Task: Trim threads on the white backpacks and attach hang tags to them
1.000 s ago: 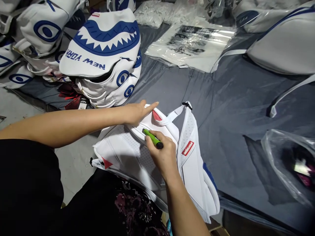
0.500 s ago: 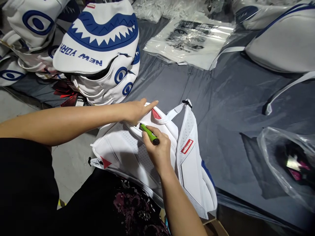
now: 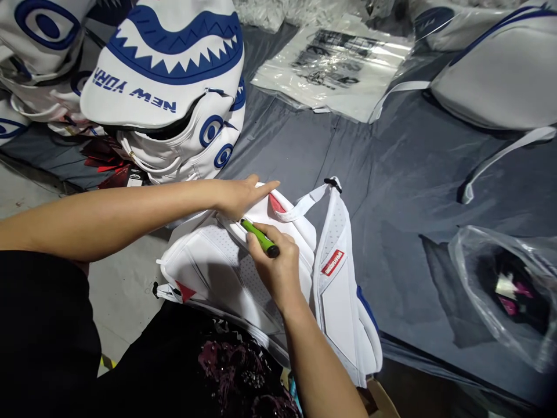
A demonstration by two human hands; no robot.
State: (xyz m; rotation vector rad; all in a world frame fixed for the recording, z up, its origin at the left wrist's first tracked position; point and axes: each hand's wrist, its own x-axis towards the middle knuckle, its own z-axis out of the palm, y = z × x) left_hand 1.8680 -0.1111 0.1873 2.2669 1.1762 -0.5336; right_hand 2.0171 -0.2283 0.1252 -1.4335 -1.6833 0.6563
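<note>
A white backpack [image 3: 209,249] lies across my lap and the table edge, back panel and straps facing up. My left hand [image 3: 241,197] grips it by the upper edge, two fingers stretched out over the fabric and the others curled down on it. Between the fingers of my right hand [image 3: 278,261] is a green marker pen [image 3: 261,238] with a black end. Its tip touches or nearly touches the white trim close to my left hand; the exact contact is hidden. One shoulder strap [image 3: 337,296] with a red label extends to the right.
Stacked white backpacks [image 3: 169,69] with blue eyes and teeth stand at upper left. Clear plastic bags [image 3: 331,64] lie at the back of the grey-covered table [image 3: 300,139]. Another pale bag [image 3: 500,75] sits at upper right, and a plastic bag with dark contents [image 3: 509,290] at lower right.
The pen and my right hand have shifted slightly left and up along the trim. My left hand keeps its place on the backpack. The view has moved a little.
</note>
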